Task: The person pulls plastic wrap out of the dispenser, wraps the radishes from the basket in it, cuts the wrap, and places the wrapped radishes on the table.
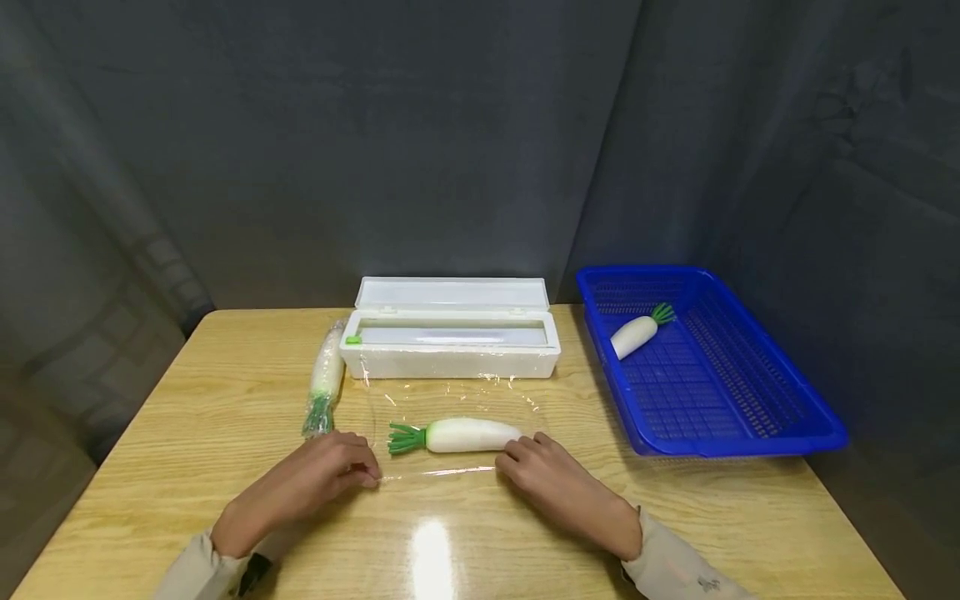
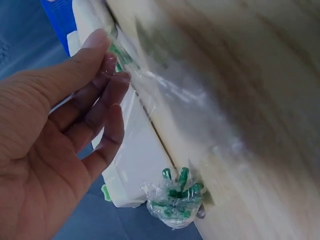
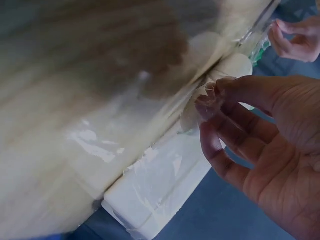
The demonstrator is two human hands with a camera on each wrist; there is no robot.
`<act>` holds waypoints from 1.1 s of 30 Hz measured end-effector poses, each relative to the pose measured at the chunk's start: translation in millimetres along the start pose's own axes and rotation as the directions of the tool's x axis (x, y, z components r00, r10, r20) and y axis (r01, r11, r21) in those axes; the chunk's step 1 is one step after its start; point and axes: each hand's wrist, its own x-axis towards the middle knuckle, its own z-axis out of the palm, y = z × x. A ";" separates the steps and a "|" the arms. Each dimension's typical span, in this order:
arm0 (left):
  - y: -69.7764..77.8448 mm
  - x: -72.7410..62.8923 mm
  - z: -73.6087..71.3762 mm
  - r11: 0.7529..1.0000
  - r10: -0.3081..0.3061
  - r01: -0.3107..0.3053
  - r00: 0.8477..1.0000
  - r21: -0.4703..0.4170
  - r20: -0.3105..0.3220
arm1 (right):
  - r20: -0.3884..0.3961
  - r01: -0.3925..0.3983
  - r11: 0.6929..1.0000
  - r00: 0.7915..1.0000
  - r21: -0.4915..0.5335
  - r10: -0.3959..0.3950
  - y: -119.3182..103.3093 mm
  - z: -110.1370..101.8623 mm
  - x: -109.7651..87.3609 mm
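Note:
A white radish [image 1: 472, 435] with a green leafy top pointing left lies on the table, on or under a sheet of clear plastic wrap [image 1: 450, 390]; which, I cannot tell. The sheet reaches back to a white wrap dispenser box [image 1: 450, 362]. My left hand [image 1: 322, 471] pinches the sheet's near left corner between thumb and fingers, just left of the leaves. At the near right corner, my right hand [image 1: 558, 487] pinches the film beside the radish's tip. In the right wrist view, film [image 3: 95, 145] stretches away from my right fingers [image 3: 235, 90].
Left of the dispenser lies a plastic-wrapped radish [image 1: 327, 375]. The dispenser's lid [image 1: 452, 293] stands raised, and a green piece [image 1: 353, 340] sits at its left end. A blue basket [image 1: 637, 417] on the right holds an unwrapped radish [image 1: 637, 335]. Dark curtains hang behind the wooden table [image 1: 240, 375].

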 end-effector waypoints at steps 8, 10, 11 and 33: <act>4.8 0.5 -5.1 0.998 -0.030 0.031 0.999 0.054 -0.025 | -0.048 -0.054 0.990 0.997 0.133 0.061 7.9 -13.9 -2.2; 5.6 1.4 -7.6 0.997 -0.031 0.034 0.999 0.065 -0.039 | -0.048 -0.064 0.989 0.996 0.134 0.071 11.0 -16.5 -2.4; 5.8 1.8 -8.9 0.997 -0.033 0.037 0.998 0.073 -0.048 | -0.049 -0.070 0.989 0.996 0.133 0.077 12.6 -17.3 -2.4; -10.1 29.7 -16.7 0.947 0.026 0.043 0.977 0.318 -0.210 | -0.131 -0.226 0.934 0.954 0.275 0.269 36.5 1.9 6.4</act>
